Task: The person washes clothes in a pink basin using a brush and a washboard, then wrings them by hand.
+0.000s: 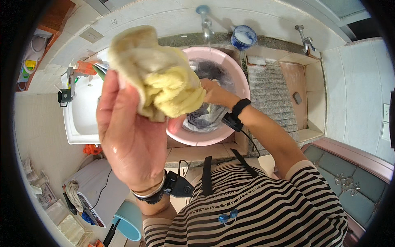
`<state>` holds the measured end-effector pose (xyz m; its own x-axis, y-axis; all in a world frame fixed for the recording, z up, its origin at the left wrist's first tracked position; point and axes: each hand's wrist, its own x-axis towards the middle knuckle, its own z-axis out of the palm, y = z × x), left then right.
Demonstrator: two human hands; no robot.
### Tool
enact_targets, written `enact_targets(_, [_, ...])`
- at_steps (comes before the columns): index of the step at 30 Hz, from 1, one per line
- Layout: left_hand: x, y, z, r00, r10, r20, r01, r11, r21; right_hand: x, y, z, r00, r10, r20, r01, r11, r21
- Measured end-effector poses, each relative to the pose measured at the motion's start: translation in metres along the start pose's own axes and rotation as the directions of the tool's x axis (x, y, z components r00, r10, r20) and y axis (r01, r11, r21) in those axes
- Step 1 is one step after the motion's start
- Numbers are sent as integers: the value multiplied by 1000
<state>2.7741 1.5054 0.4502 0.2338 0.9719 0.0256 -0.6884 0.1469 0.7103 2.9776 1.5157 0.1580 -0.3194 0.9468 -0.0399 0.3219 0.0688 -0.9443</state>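
A bunched, wet yellow cloth [172, 86] is raised close to the camera, its cream outer side partly blurred. My left hand [135, 136] grips its left edge between thumb and fingers. Below and behind the cloth stands a pink basin [241, 77] of water, under a metal tap [206, 26]. Grey and dark clothes [209, 119] lie soaking in it. Over the basin, my right hand [216, 92] is at the cloth's right side. Its fingertips are mostly hidden, so I cannot tell whether it grips anything. Both wrists wear black straps with small devices.
Right of the basin is a ribbed stone washboard [271, 98] with a scrub brush [256, 60] on it. A blue tub of white paste [243, 37] stands on the back ledge. A white washbasin [83, 114] is at left. A light-blue bucket [129, 220] stands lower left.
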Motion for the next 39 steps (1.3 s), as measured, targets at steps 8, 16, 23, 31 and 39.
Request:
enact_targets(8, [-17,-29,-99,919,-99,-382,148,984,100,-23,-49,-42,855,493,-160,-419,839,348])
enact_targets(16, [-51,-213,-266,983,6,-185,182,138,973,-13,-70,-28,953,185,-241,-288,800,-526])
enact_targets(23, [-43,-310,-241,865,-424,-269,72,-426,902,-32,49,46,884,467,-20,-322,578,-750])
enact_targets(31, [-14,-297,-296,823,-544,-165,146,-78,986,-17,56,25,777,611,152,-262,534,-804])
enact_targets(39, [-63,-222,-163,833,-451,-320,550,607,574,-41,-150,-73,999,-28,-23,18,934,-357])
